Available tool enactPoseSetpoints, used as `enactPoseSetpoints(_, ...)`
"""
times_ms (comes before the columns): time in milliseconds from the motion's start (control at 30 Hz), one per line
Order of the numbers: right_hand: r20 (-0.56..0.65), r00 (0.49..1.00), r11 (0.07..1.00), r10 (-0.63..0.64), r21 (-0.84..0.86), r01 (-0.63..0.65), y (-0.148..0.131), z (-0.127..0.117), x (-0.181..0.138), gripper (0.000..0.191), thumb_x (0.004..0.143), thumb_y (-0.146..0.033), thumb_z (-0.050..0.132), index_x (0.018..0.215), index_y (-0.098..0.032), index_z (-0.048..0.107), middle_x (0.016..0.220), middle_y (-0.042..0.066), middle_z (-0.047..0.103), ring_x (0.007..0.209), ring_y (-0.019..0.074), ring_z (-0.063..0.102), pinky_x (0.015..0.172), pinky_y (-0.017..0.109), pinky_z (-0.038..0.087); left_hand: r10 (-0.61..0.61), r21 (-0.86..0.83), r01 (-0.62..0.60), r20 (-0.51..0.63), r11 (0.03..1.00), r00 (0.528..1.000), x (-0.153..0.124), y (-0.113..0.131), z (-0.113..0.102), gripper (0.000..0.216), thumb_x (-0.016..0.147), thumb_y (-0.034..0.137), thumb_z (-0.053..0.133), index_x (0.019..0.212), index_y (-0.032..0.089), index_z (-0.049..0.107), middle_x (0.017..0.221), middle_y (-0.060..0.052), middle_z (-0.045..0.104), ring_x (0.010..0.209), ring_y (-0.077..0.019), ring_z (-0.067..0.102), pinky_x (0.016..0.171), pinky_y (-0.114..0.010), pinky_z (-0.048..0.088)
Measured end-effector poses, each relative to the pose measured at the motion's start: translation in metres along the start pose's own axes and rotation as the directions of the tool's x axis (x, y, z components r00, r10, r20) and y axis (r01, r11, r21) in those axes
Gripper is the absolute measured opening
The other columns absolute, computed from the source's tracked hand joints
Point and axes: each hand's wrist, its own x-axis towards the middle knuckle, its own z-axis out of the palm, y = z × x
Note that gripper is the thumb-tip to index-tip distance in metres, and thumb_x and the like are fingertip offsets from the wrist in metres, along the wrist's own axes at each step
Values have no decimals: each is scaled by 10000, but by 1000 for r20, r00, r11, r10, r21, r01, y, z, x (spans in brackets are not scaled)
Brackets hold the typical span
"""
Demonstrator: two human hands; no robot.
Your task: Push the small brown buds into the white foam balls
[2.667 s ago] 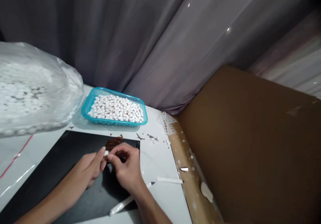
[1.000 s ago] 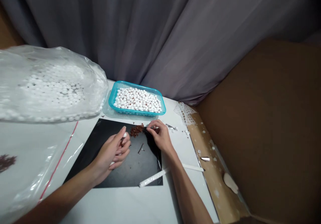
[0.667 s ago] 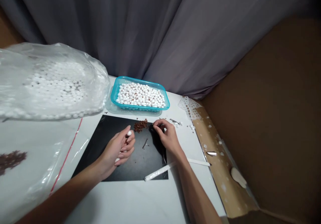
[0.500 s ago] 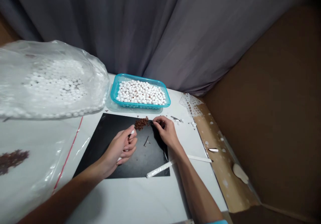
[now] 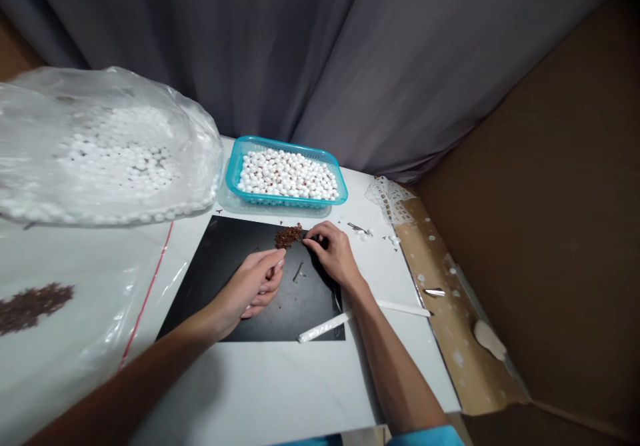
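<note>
My left hand point(image 5: 255, 285) rests on a black sheet point(image 5: 235, 299) with its fingers curled; earlier a small white bead sat at the fingertips, but I cannot see it here. My right hand point(image 5: 334, 254) pinches at the edge of a small pile of brown bits point(image 5: 289, 235) on the same sheet. A thin dark pin point(image 5: 298, 272) lies between my hands. Behind the pile stands a turquoise basket point(image 5: 235, 166) full of white beads.
A large clear bag of white beads point(image 5: 105, 159) lies at the left, over a zip bag holding brown bits point(image 5: 33, 303). Two white sticks point(image 5: 323, 327) lie at the sheet's right corner. A brown cardboard panel point(image 5: 545, 219) stands at right. Grey curtain hangs behind.
My hands parted: the right one went from the bead at the left fingertips to the brown pile. The left fingers curled closer to the pile. The view shifted right and down.
</note>
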Motion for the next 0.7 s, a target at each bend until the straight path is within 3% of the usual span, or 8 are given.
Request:
enactPoseSetpoints(333, 90, 994, 998, -60, 27, 58, 1, -8, -4, 104, 998, -257, 688, 940, -219, 767, 1026, 87, 699, 966, 236, 647, 872, 353, 495, -8, 59, 8, 5, 998, 1000, 0, -3, -2, 455, 916, 663, 642, 854, 246, 471, 574, 95, 315, 390, -55, 168, 304, -133, 116)
enactPoseSetpoints(700, 112, 991, 997, -78, 13, 77, 0, -8, -4, 108, 1015, -212, 659, 1002, -218, 766, 1029, 87, 692, 911, 221, 637, 836, 344, 508, -19, 61, 20, -12, 998, 1000, 2, -3, -2, 472, 902, 691, 641, 856, 241, 504, 561, 97, 296, 380, -58, 157, 280, -137, 133)
